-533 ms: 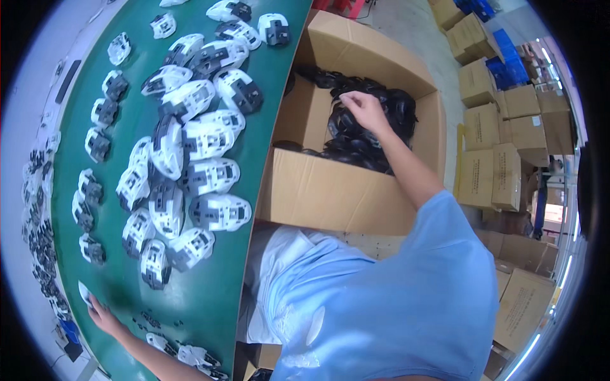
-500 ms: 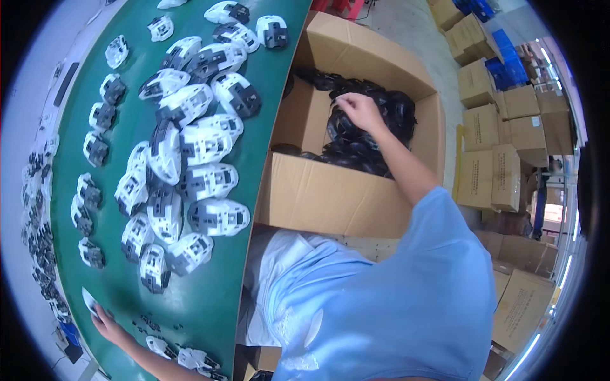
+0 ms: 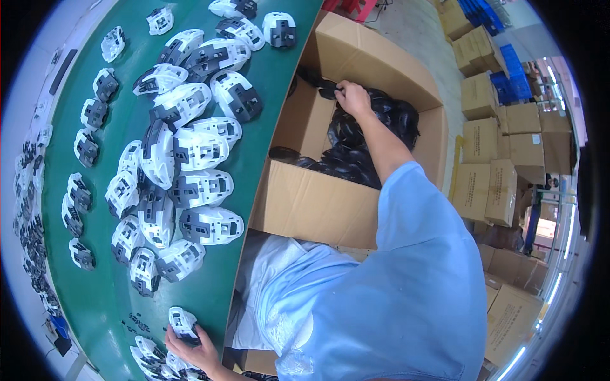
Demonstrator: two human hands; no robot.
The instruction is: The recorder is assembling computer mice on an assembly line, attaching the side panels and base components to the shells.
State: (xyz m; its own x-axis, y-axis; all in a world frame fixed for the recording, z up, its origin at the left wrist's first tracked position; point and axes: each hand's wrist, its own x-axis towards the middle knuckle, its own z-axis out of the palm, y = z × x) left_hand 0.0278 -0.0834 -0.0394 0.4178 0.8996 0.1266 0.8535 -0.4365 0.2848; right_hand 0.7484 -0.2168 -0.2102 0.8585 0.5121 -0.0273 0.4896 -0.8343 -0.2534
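Two changes are seen against half a second earlier: the left hand, then lying flat on the green table top, is now closed on a white-and-grey moulded plastic shell, and the right hand has been shifted from the middle of the box toward its far left corner.

The white-and-grey shell is clamped between the left thumb and fingers, just above the table's near edge, with a few similar shells clustered right beside that hand. The right hand is curled, fingers bent down onto a black curved plastic part; whether that part is gripped or merely touched cannot be told.

Beyond the left hand, a large heap of the same white-and-grey shells is spread over the table, with smaller ones in a row along its outer rim.

Under the right forearm, an open brown cardboard box is held against the table's side and is partly filled with black curved parts. Well beyond the right hand, closed cardboard cartons are stacked on the floor.
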